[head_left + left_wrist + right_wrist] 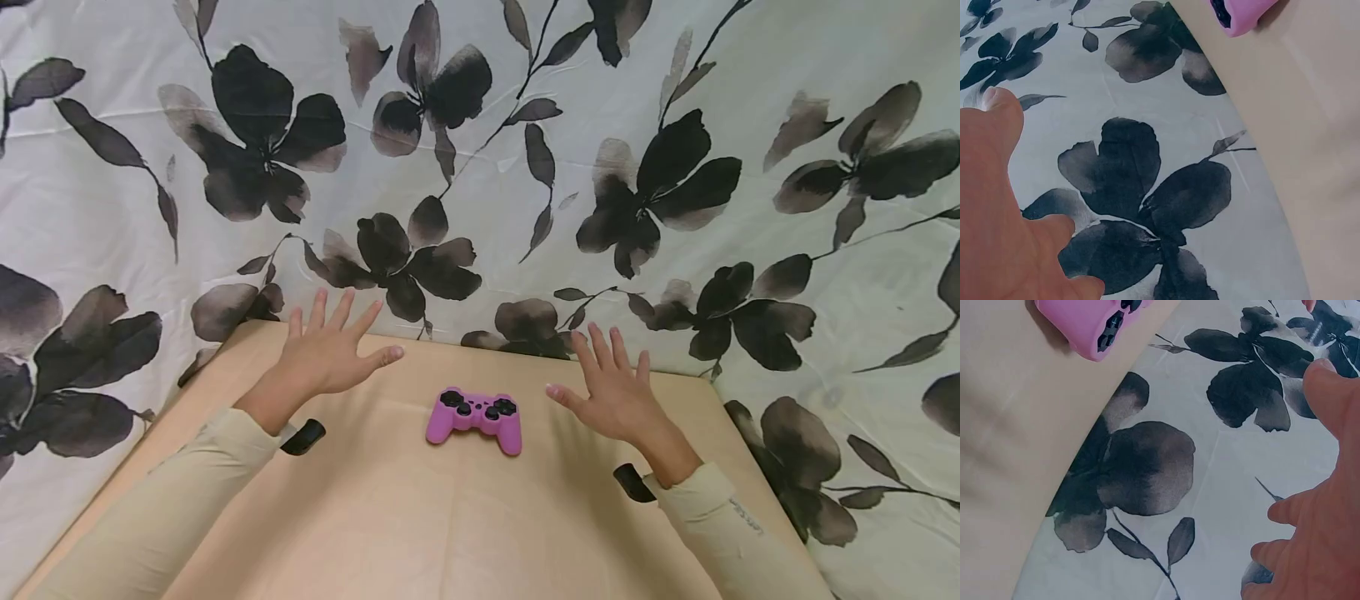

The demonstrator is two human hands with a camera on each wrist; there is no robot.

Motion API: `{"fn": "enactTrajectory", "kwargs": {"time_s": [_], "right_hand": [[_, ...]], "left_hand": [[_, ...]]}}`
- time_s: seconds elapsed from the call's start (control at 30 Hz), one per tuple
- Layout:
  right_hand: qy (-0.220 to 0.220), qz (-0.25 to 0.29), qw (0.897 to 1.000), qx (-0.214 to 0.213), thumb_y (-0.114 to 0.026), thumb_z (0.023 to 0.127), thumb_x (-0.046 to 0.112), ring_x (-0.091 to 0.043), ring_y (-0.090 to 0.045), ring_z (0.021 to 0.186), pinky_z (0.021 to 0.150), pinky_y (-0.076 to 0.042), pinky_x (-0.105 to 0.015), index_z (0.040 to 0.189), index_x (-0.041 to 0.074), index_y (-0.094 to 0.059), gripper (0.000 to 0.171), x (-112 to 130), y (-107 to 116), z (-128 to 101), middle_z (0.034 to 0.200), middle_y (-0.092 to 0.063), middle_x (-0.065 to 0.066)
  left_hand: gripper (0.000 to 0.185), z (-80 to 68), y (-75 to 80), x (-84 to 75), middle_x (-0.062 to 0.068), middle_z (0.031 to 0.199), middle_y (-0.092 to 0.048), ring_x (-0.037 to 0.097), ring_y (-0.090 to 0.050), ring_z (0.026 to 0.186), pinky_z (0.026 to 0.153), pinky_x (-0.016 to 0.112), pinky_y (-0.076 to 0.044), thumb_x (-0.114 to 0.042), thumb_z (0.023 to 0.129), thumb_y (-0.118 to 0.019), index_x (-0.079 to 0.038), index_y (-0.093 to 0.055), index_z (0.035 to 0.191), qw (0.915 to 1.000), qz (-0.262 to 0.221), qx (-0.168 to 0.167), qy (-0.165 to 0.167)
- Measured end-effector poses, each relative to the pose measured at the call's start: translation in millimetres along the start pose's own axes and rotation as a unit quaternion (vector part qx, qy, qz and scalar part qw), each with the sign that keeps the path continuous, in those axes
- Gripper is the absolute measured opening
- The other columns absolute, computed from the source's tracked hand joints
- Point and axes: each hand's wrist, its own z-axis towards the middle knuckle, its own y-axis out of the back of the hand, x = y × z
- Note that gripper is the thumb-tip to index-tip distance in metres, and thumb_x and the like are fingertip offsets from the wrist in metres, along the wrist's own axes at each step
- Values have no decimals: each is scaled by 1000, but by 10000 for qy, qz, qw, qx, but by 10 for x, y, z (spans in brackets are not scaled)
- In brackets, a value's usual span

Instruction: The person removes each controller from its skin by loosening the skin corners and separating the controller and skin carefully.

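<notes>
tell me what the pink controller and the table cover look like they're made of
The pink controller looks like a plastic gamepad, perhaps in a soft silicone skin: matte, rounded, even pink with black buttons. The table cover seems to be thin tan cloth or paper: flat, dull, faint fold creases. The flowered backdrop looks like printed fabric, with light wrinkles.
</notes>
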Motion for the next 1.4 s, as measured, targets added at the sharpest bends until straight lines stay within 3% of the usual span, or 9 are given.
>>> {"fn": "enactTrajectory", "kwargs": {"time_s": [0.67, 1.4], "right_hand": [[254, 76, 9996, -98, -59, 97, 64, -51, 0, 161, 119, 3, -82, 167, 6, -18, 100, 64, -182, -28, 175, -7, -22], [280, 194, 9994, -85, -60, 97, 62, -51, -3, 161, 118, 0, -84, 166, 6, -21, 97, 102, -287, 39, 175, -10, -23]], "left_hand": [[97, 30, -275, -57, 19, 176, 1, 50, 12, 160, 124, 73, 9, -86, 94, -34, -29, -12, 169, 9999, -17, 8, -104], [94, 103, -424, -104, 18, 177, -1, 49, 11, 161, 125, 73, 5, -81, 96, -39, -28, -14, 168, 9997, -62, 26, -231]]}}
